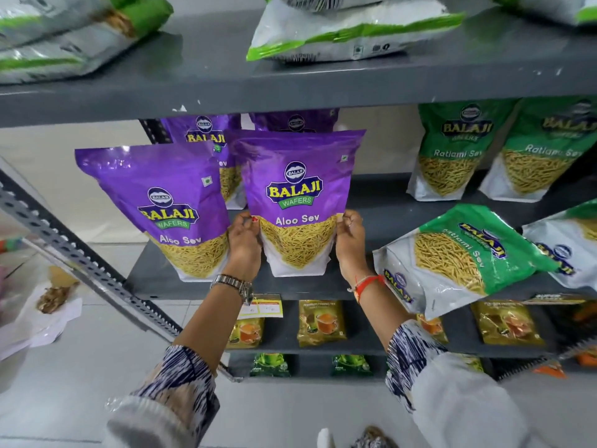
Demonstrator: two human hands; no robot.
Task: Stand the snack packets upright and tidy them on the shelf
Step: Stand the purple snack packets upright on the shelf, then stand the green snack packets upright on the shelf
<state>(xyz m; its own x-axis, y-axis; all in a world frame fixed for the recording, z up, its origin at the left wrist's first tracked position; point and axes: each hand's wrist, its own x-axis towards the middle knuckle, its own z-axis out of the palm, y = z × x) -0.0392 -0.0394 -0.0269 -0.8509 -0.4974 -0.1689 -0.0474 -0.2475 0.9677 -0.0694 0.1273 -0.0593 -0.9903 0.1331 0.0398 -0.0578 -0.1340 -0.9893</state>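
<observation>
Head view:

- Middle shelf: grey metal, carrying purple and green snack packets.
- Centre purple packet, marked "Aloo Sev": upright at the front of the shelf, base on the shelf board, face to the camera.
- Left hand: pressed against the left edge of the centre purple packet, fingers curled round the lower side. A metal watch sits on the wrist.
- Right hand: pressed against the right edge of the same packet, thumb and fingers pinching the side seam. A red thread circles the wrist.
- Both hands hold this one packet between them.
- Left purple packet: upright, just beside the held one, leaning slightly to the left; the two touch or nearly touch at their near edges.
- Rear purple packets: two more stand behind, partly hidden.
- Fallen green packet, marked "Ratlami Sev": lying tilted on the shelf to the right of the right hand, its corner hanging over the front edge.
- Second fallen packet: at the far right, cut off by the frame edge.
- Upright green packets: two stand at the back right of the shelf.
- Top shelf: green-and-white packets lying flat.
- Lower shelf: small yellow tea packets, standing.
</observation>
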